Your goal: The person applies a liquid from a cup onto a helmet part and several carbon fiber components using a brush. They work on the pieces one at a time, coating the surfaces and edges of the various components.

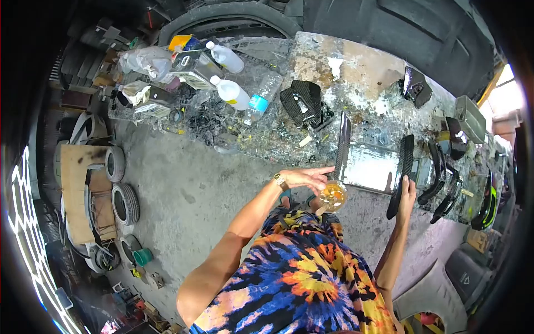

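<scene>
My left hand (305, 179), with a watch on its wrist, grips a clear cup (334, 196) of amber liquid by its rim. A pale stick (322, 210) shows at the cup's near side. One finger of this hand stretches out to the lower end of a narrow dark carbon-fibre strip (342, 136). On the right, my right hand (409, 196) is closed around the edge of a long curved carbon-fibre piece (401, 175), whose lower end sticks out past the table edge. Between the two parts lies a shiny, pale flat panel (371, 168).
The stained workbench (364, 61) carries a carbon-fibre housing (301, 104), white bottles (231, 93), a blue-labelled bottle (257, 106) and a metal can (196, 68). More curved dark parts (435, 171) lie to the right. A grey chair (431, 292) and tyres (125, 204) stand on the floor.
</scene>
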`<act>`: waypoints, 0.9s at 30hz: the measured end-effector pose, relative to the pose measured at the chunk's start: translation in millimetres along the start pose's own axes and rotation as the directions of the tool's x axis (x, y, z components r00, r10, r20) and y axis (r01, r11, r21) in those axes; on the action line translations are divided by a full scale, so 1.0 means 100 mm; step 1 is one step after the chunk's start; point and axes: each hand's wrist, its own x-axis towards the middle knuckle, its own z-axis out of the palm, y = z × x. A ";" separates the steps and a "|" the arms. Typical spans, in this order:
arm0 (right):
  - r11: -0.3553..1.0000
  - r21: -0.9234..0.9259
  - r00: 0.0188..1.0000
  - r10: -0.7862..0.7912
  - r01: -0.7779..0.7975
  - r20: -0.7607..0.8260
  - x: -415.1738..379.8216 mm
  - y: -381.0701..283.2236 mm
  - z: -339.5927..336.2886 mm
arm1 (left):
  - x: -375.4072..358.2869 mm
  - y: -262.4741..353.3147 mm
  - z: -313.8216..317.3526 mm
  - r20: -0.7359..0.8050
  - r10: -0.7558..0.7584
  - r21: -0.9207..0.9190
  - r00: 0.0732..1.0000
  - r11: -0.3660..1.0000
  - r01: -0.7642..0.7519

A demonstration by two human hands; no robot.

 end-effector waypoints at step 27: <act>0.976 0.219 0.998 0.018 -0.005 -0.057 -0.71 -0.43 2.36 | -1.81 0.56 -1.40 -0.260 0.001 0.061 0.966 0.998 0.016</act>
